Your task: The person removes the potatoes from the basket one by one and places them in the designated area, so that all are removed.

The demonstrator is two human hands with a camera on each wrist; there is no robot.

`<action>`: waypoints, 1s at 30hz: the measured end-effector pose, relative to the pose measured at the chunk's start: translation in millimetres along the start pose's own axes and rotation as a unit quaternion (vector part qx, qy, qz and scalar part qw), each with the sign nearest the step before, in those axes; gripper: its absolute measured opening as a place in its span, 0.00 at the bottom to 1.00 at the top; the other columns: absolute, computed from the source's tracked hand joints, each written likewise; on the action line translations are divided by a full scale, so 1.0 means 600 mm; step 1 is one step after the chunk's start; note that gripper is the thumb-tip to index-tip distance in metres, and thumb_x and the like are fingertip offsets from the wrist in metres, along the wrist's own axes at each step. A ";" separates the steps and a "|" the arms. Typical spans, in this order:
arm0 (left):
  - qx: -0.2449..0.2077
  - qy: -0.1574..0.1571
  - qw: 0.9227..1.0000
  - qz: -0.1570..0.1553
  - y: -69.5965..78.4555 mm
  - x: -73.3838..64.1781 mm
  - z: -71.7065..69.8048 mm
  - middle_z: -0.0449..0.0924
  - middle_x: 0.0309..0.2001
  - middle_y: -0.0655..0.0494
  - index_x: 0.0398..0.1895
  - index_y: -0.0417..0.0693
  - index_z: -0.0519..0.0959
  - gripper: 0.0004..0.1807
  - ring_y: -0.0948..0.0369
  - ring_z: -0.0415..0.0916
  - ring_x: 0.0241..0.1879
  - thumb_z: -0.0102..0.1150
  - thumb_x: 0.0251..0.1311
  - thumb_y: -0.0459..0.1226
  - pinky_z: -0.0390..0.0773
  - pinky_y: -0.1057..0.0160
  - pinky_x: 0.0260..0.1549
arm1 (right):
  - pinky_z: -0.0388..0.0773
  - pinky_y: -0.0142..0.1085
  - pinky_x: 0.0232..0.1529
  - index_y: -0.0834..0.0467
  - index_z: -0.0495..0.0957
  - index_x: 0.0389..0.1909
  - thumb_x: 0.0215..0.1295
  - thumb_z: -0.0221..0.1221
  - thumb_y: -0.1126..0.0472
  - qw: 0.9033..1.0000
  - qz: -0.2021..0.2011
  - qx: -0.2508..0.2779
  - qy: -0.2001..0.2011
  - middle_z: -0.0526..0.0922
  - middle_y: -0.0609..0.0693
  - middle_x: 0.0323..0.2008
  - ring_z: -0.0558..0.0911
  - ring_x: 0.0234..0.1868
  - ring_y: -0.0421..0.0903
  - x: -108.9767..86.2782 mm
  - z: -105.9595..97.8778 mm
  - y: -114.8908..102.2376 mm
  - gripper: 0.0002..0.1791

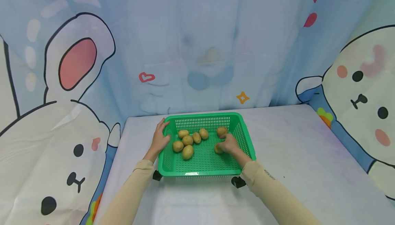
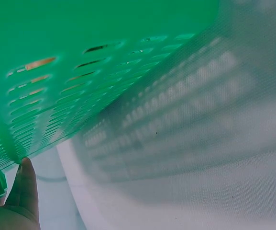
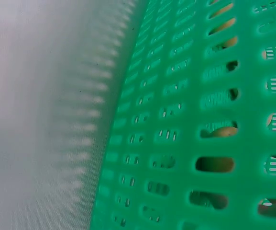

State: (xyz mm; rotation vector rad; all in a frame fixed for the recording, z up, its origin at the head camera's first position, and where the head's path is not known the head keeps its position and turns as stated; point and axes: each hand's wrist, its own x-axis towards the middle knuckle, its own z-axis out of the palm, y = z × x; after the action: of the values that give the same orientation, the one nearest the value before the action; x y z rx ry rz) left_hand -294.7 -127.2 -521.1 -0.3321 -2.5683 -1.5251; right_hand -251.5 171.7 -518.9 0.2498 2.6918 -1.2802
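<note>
A green plastic basket [image 1: 202,173] with slotted walls holds several small yellow-brown potatoes. Most of them lie loosely together in its left half, such as the potato [image 1: 187,152] nearest the front. At the basket's left rim is my left hand [image 1: 159,139], thumb on the inner side and fingers outside; in the left wrist view a finger [image 2: 27,189] touches the outer wall. Inside the basket, right of centre, my right hand [image 1: 229,144] grips a potato [image 1: 218,149], partly covered by the fingers. Just behind that hand sits another potato [image 1: 222,131].
The basket stands on a table with a white cloth [image 1: 296,142]. A blue curtain [image 1: 200,29] with cartoon animals hangs behind and at both sides. Dark wrist straps [image 1: 238,182] show near the basket's front corners.
</note>
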 end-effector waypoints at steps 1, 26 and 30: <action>-0.001 0.000 1.000 -0.001 0.000 0.001 0.001 0.52 0.75 0.39 0.67 0.32 0.67 0.38 0.42 0.48 0.74 0.47 0.45 0.23 0.59 0.41 0.64 | 0.80 0.48 0.40 0.75 0.73 0.57 0.58 0.63 0.67 1.000 0.003 0.002 0.002 0.73 0.72 0.57 0.79 0.51 0.65 0.001 0.001 0.001 0.27; 0.009 0.006 1.000 0.007 0.002 0.000 0.000 0.54 0.74 0.36 0.66 0.31 0.69 0.37 0.40 0.50 0.73 0.49 0.43 0.23 0.58 0.40 0.65 | 0.81 0.46 0.41 0.76 0.76 0.54 0.63 0.63 0.65 0.995 -0.001 0.098 -0.009 0.73 0.72 0.56 0.78 0.53 0.65 -0.006 -0.052 -0.034 0.22; 0.007 0.006 1.000 0.005 0.000 -0.001 0.001 0.54 0.74 0.38 0.66 0.32 0.68 0.37 0.41 0.50 0.74 0.49 0.43 0.23 0.57 0.40 0.66 | 0.82 0.45 0.40 0.77 0.77 0.53 0.65 0.62 0.66 0.994 -0.008 0.110 -0.012 0.73 0.73 0.57 0.78 0.53 0.66 -0.003 -0.079 -0.042 0.20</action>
State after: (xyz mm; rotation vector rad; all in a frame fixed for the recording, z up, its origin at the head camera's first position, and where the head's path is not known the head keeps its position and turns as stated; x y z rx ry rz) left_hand -294.0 -127.1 -521.6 -0.3314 -2.5634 -1.5007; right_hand -258.2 192.6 -470.1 0.2361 2.5359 -1.5760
